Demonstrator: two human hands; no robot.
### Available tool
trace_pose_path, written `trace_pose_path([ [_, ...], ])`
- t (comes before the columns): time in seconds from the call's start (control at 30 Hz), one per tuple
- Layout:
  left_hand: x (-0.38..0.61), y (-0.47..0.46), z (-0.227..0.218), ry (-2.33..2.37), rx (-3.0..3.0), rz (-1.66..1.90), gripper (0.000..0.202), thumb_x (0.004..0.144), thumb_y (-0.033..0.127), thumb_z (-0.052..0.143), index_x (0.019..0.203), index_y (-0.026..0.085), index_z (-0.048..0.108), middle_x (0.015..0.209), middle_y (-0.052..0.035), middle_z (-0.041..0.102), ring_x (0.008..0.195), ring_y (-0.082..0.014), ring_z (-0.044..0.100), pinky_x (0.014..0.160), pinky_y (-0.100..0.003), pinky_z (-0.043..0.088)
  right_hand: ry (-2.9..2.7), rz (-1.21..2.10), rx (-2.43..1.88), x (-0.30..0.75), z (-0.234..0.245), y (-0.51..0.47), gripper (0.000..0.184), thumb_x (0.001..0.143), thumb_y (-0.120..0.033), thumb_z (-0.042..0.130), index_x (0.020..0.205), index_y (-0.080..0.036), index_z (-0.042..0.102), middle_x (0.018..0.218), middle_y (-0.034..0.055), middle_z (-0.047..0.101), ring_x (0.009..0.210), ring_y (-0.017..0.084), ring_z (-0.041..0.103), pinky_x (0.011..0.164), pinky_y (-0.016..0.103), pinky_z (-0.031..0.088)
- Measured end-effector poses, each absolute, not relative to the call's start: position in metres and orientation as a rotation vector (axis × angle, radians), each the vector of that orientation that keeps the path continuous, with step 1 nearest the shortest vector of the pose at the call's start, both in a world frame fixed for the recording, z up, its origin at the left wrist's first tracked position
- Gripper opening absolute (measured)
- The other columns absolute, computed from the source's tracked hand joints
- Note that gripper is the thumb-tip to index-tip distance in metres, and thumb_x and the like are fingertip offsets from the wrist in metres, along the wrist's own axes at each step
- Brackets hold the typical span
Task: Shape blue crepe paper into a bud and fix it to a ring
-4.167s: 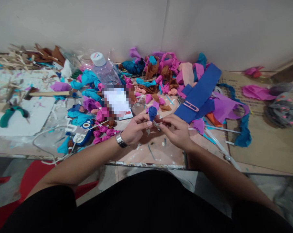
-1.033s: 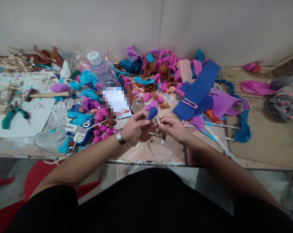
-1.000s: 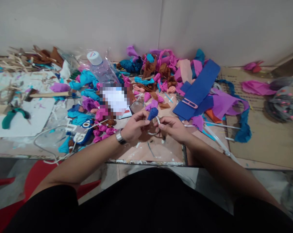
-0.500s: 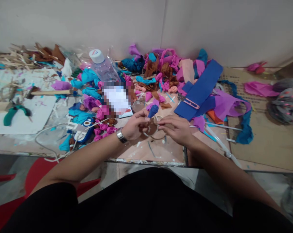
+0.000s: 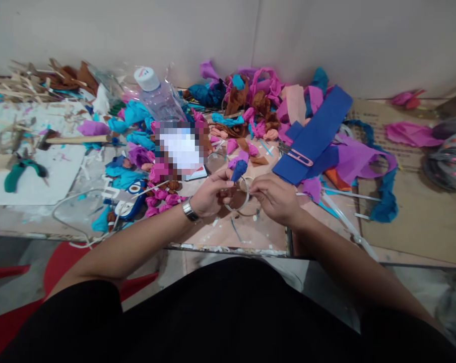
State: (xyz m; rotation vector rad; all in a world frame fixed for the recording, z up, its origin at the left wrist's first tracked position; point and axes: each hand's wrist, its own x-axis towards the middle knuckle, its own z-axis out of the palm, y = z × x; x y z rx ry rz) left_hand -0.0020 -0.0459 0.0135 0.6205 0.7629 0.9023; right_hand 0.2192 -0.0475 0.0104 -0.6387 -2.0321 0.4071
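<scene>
My left hand [image 5: 209, 195], a metal watch at its wrist, pinches a small dark-blue crepe-paper bud [image 5: 239, 170] by its lower end. The bud points up and away from me. A thin pale loop [image 5: 247, 193] hangs below it, between my hands. My right hand [image 5: 278, 198] is closed at the loop's right side, thumb against fingers. Whether it grips the loop itself or a loose end of it is too small to tell. Beyond my right hand lie folded strips of blue crepe paper [image 5: 318, 133], with a pink-handled cutter [image 5: 300, 157] on top.
Twisted paper pieces in pink, blue and brown surround a plastic bottle [image 5: 155, 96] and a phone [image 5: 178, 146]. At left are a hammer [image 5: 78, 139], green-handled pliers [image 5: 18, 176] and a white cable [image 5: 56, 214]. Cardboard [image 5: 412, 201] lies at right; a red stool [image 5: 61, 267] stands below the table.
My right hand has drawn slightly right, and the pale loop now shows rounder and more open between my hands. My left hand still holds the blue bud. The view has shifted a little.
</scene>
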Motion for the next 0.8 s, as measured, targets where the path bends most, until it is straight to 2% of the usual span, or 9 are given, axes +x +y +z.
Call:
trace_pose_path([
  [0.1, -0.002, -0.047, 0.01, 0.734, 0.613, 0.889, 0.044, 0.064, 0.03, 0.094, 0.083, 0.017, 0.057, 0.07, 0.0064, 0.049, 0.05, -0.0021, 0.032, 0.043, -0.013, 0.029, -2.087, 0.408, -0.649, 0.22, 0.009, -0.046, 0.007, 0.108, -0.021, 0.056, 0.106, -0.024, 0.063, 0.1, 0.0083, 0.073, 0.096, 0.022, 0.071, 0.084, 0.037, 0.059],
  [0.3, -0.001, -0.049, 0.008, 0.682, 0.602, 0.852, 0.041, 0.067, 0.028, 0.094, 0.083, 0.016, 0.058, 0.068, 0.0068, 0.046, 0.05, -0.0012, 0.028, 0.044, -0.013, 0.026, -2.147, 0.391, -0.716, 0.222, 0.004, -0.046, 0.017, 0.112, -0.033, 0.044, 0.105, -0.025, 0.057, 0.105, 0.0105, 0.071, 0.097, 0.025, 0.068, 0.087, 0.042, 0.056],
  [0.4, -0.002, -0.047, 0.008, 0.675, 0.571, 0.859, 0.04, 0.068, 0.027, 0.093, 0.085, 0.016, 0.059, 0.069, 0.0063, 0.046, 0.051, -0.0018, 0.029, 0.043, -0.013, 0.023, -2.115, 0.406, -0.689, 0.223, 0.008, -0.048, 0.01, 0.11, -0.027, 0.05, 0.113, -0.025, 0.06, 0.108, 0.0103, 0.072, 0.104, 0.025, 0.07, 0.089, 0.042, 0.058],
  [0.5, -0.004, -0.044, 0.008, 0.653, 0.553, 0.861, 0.038, 0.068, 0.026, 0.091, 0.086, 0.016, 0.059, 0.069, 0.0058, 0.046, 0.05, -0.0016, 0.029, 0.043, -0.013, 0.021, -2.127, 0.349, -0.647, 0.224, 0.012, -0.048, 0.015, 0.104, -0.021, 0.061, 0.119, -0.025, 0.062, 0.108, 0.0094, 0.076, 0.103, 0.025, 0.073, 0.087, 0.04, 0.059],
  [0.7, -0.003, -0.044, 0.006, 0.652, 0.563, 0.858, 0.038, 0.069, 0.027, 0.091, 0.084, 0.016, 0.058, 0.065, 0.0071, 0.043, 0.05, -0.0019, 0.029, 0.044, -0.013, 0.025, -2.134, 0.223, -0.614, 0.223, 0.014, -0.047, 0.013, 0.1, -0.018, 0.068, 0.112, -0.023, 0.065, 0.099, 0.0072, 0.08, 0.094, 0.023, 0.077, 0.082, 0.038, 0.057],
  [0.8, 0.001, -0.046, 0.007, 0.683, 0.588, 0.887, 0.037, 0.069, 0.026, 0.09, 0.083, 0.016, 0.058, 0.067, 0.0058, 0.047, 0.051, -0.0027, 0.034, 0.044, -0.013, 0.03, -2.156, 0.18, -0.612, 0.224, 0.013, -0.046, 0.013, 0.099, -0.017, 0.068, 0.11, -0.022, 0.065, 0.098, 0.0072, 0.08, 0.093, 0.023, 0.076, 0.081, 0.038, 0.056],
])
